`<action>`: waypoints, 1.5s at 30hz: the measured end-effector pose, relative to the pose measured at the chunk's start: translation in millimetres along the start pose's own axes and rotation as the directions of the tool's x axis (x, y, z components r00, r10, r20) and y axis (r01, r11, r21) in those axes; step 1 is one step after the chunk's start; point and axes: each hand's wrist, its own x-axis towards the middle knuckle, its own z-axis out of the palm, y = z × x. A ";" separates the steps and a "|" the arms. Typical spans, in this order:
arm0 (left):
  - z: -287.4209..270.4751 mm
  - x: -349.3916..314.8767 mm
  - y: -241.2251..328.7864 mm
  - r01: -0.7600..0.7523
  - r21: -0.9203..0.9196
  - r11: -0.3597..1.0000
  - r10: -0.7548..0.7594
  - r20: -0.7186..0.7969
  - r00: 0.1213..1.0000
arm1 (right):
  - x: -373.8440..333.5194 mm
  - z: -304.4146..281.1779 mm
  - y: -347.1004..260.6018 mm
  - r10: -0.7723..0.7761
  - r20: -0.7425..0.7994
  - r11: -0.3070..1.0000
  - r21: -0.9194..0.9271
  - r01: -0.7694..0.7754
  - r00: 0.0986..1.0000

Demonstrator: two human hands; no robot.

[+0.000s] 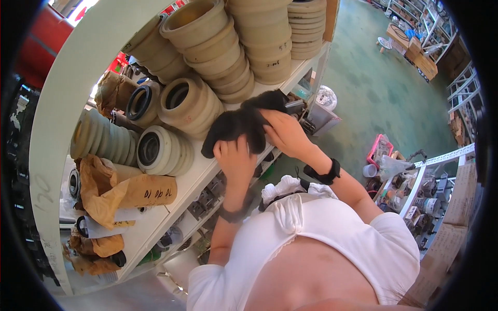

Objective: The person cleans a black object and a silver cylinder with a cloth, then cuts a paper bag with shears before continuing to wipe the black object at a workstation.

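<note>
Two hands (236, 159) (290, 133) hold fabric (228, 127); shelf edge (182, 201) apparently beneath.

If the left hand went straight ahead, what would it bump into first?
The left hand would push into the black fuzzy thing it is touching; beyond that, probably the beige stack, though depth is unclear.

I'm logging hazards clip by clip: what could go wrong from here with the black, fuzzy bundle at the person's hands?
The black, fuzzy bundle appears to be at the front edge of the long white shelf, so it might drop if the left hand and right hand let go. A sideways sweep might also knock the beige, hollow, cylindrical piece close beside it.
</note>
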 end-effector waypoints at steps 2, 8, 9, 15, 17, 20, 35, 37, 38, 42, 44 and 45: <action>-8.8 -4.8 1.3 -0.004 -0.050 0.999 0.005 0.025 1.000 | -15.0 -2.8 -0.5 -0.028 -0.023 0.999 0.022 0.029 0.999; -5.0 17.2 23.0 0.038 -0.159 0.987 -0.029 0.054 0.998 | -2.5 2.7 -0.9 -0.045 -0.307 0.989 -0.145 0.001 0.951; -0.4 20.8 24.3 0.039 -0.168 0.985 -0.029 0.058 0.998 | 5.7 2.1 0.2 -0.088 -0.311 0.971 -0.240 0.011 0.946; -0.4 1.2 3.5 0.037 -0.045 0.998 -0.028 0.204 0.979 | 14.1 20.4 1.3 -0.103 -0.127 0.956 -0.288 0.063 0.987; -10.8 -15.7 -7.1 0.000 -0.005 1.000 0.001 0.118 0.993 | 4.8 29.3 -7.6 -0.222 -0.086 0.934 -0.306 0.186 0.971; -15.9 -21.2 -10.3 -0.015 0.001 1.000 0.015 0.122 0.992 | 1.7 26.0 -17.0 -0.164 -0.086 0.953 -0.270 0.136 0.983; 12.2 23.7 20.3 0.049 -0.115 0.992 -0.033 0.140 0.990 | 40.9 5.1 20.6 -0.015 -0.120 0.882 -0.469 -0.043 0.993; 9.5 25.1 21.0 0.066 -0.123 0.990 -0.045 0.163 0.986 | 42.7 6.6 19.6 0.127 -0.093 0.911 -0.383 -0.153 0.988; 9.2 26.3 21.4 0.083 -0.115 0.990 -0.063 0.162 0.985 | 44.6 7.3 19.7 0.090 -0.100 0.915 -0.384 -0.122 0.991; 13.8 22.4 19.8 0.078 -0.100 0.992 -0.066 0.113 0.991 | 47.1 -2.0 20.1 -0.012 -0.030 0.932 -0.362 0.001 0.999; 13.9 17.3 18.4 0.051 -0.102 0.993 -0.039 0.121 0.992 | 40.2 -10.3 19.7 -0.002 -0.003 0.942 -0.335 0.001 1.000; 13.8 14.7 16.6 0.023 -0.106 0.994 -0.010 0.125 0.992 | 37.1 -13.1 20.2 0.005 0.021 0.951 -0.310 0.002 1.000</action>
